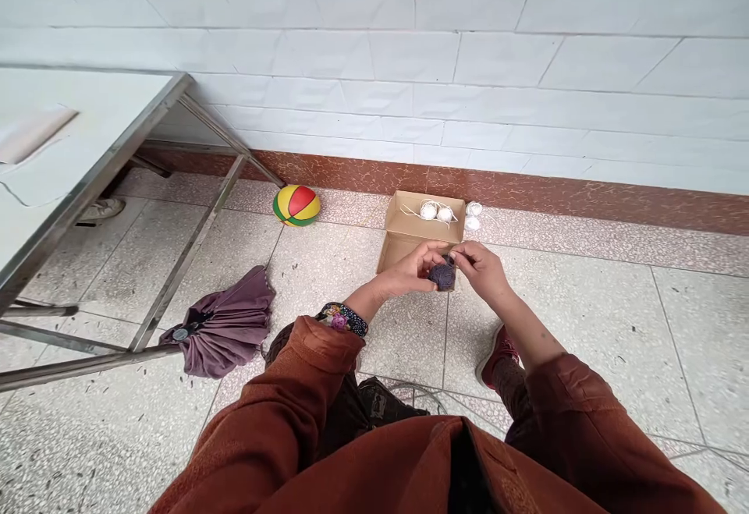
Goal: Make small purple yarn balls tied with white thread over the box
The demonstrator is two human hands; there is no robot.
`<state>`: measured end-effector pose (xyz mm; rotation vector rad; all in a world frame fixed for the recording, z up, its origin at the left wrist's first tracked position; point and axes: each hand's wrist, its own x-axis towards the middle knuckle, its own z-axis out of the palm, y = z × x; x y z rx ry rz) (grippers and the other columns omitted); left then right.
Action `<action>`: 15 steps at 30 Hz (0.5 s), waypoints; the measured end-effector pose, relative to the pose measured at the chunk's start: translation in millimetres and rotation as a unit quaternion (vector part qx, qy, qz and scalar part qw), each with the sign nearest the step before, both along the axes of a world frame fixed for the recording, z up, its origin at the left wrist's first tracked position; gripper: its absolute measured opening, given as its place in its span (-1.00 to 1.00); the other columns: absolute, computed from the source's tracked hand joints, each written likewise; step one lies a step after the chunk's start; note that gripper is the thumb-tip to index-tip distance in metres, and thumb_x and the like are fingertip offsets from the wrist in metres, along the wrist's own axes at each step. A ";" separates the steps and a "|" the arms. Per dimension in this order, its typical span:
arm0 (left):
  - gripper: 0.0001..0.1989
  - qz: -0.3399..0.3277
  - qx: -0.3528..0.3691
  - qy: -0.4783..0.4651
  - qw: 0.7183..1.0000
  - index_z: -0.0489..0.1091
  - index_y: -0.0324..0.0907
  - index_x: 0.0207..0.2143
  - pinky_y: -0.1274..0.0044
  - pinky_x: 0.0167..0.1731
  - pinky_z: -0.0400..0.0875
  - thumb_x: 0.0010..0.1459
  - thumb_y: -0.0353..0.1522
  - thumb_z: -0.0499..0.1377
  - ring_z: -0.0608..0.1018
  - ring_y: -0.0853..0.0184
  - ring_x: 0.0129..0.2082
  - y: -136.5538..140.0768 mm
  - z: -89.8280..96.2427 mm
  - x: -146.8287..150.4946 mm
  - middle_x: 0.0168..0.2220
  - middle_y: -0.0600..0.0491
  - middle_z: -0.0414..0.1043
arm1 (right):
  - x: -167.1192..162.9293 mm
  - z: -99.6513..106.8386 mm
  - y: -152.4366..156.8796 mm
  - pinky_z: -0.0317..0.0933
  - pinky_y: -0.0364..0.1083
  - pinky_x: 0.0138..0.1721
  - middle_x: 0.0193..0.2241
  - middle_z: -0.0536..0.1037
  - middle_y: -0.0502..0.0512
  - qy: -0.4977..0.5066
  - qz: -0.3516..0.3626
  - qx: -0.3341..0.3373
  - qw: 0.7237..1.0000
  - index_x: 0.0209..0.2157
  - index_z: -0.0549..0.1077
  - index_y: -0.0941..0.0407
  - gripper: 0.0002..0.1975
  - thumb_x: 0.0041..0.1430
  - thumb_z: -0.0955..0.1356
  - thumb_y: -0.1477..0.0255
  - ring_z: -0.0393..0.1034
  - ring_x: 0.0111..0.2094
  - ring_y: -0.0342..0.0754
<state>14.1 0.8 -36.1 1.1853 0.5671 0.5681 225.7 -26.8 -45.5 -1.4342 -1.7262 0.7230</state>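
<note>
A ball of dark purple yarn rests in my left hand, its fingers curled round the ball. My right hand pinches at the ball's upper right side, with thumb and fingertips together, seemingly on a strand of the same yarn. Both hands are above the near edge of an open cardboard box on the floor. White yarn balls with loose ends lie in the box's far part. Two more white balls sit just right of the box.
A yellow, red and green ball lies by the wall. Left of me is a metal-framed table with a roll on it. A folded purple umbrella lies near the table's leg. A shoe shows under the table.
</note>
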 end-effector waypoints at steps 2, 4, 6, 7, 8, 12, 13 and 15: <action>-0.20 0.006 -0.046 -0.060 0.997 0.26 -0.06 0.24 0.42 -0.13 0.38 -0.09 -0.38 0.39 0.53 0.26 -0.13 -1.7 1.6 5.2 -0.06 -0.04 0.47 | 1.5 -10.2 -0.3 0.31 -0.03 -0.22 -0.38 0.57 0.09 -0.006 -0.010 -0.023 1.000 -0.34 0.50 0.06 -0.81 0.33 0.30 0.35 0.46 -0.31 0.02; -0.36 0.048 -0.060 -0.059 0.995 0.37 -0.13 0.13 0.43 -0.09 0.38 -0.05 -0.36 0.38 0.52 0.28 -0.12 -1.8 3.2 9.7 -0.08 -0.05 0.48 | 1.1 -14.8 -4.5 0.30 -0.05 -0.26 -0.38 0.57 0.08 -0.024 0.005 -0.035 0.999 -0.32 0.50 0.06 -0.83 0.32 0.29 0.38 0.46 -0.32 0.01; -0.50 0.109 -0.044 -0.011 0.993 0.44 -0.19 0.00 0.42 -0.04 0.36 -0.04 -0.36 0.37 0.51 0.29 -0.13 -0.3 4.2 12.0 -0.11 -0.04 0.50 | -1.3 -12.0 -11.3 0.28 -0.07 -0.29 -0.39 0.56 0.07 -0.039 0.055 -0.033 0.997 -0.33 0.50 0.06 -0.84 0.31 0.30 0.39 0.45 -0.34 0.00; -0.55 0.141 -0.028 0.027 0.989 0.45 -0.20 -0.05 0.42 -0.03 0.36 -0.05 -0.37 0.37 0.51 0.30 -0.14 0.8 4.2 12.2 -0.12 -0.03 0.50 | -3.2 -7.8 -14.9 0.28 -0.08 -0.30 -0.40 0.55 0.06 -0.038 0.094 -0.030 0.994 -0.34 0.50 0.06 -0.83 0.32 0.30 0.38 0.45 -0.35 -0.02; -0.57 0.170 -0.005 0.069 0.983 0.45 -0.21 -0.09 0.41 -0.03 0.36 -0.06 -0.39 0.36 0.50 0.31 -0.16 2.0 4.0 11.7 -0.13 -0.02 0.50 | -5.3 -2.2 -18.3 0.28 -0.09 -0.30 -0.40 0.55 0.05 -0.029 0.135 -0.026 0.990 -0.34 0.50 0.06 -0.83 0.33 0.31 0.37 0.45 -0.36 -0.03; -0.59 0.204 0.100 0.196 0.954 0.47 -0.20 -0.16 0.41 -0.10 0.37 -0.15 -0.44 0.35 0.49 0.29 -0.17 1.8 2.8 6.5 -0.08 -0.03 0.45 | -10.8 24.0 -22.7 0.30 -0.09 -0.29 -0.37 0.58 0.05 0.038 0.185 -0.011 0.982 -0.28 0.54 0.06 -0.82 0.36 0.34 0.31 0.45 -0.36 -0.07; -0.58 0.190 0.111 0.199 0.955 0.47 -0.19 -0.15 0.41 -0.11 0.37 -0.16 -0.45 0.35 0.48 0.29 -0.17 -0.2 3.1 5.1 -0.08 -0.02 0.45 | -10.5 28.4 -20.4 0.31 -0.08 -0.28 -0.37 0.58 0.05 0.051 0.165 -0.003 0.985 -0.28 0.55 0.05 -0.82 0.36 0.35 0.30 0.45 -0.36 -0.06; -0.49 0.143 0.092 0.162 0.972 0.45 -0.16 -0.05 0.43 -0.14 0.38 -0.14 -0.44 0.35 0.48 0.29 -0.18 -6.3 5.7 2.6 -0.12 0.00 0.46 | -8.1 31.7 -12.7 0.32 -0.06 -0.24 -0.37 0.58 0.05 0.061 0.120 0.016 0.991 -0.28 0.56 0.04 -0.83 0.34 0.36 0.28 0.45 -0.34 -0.05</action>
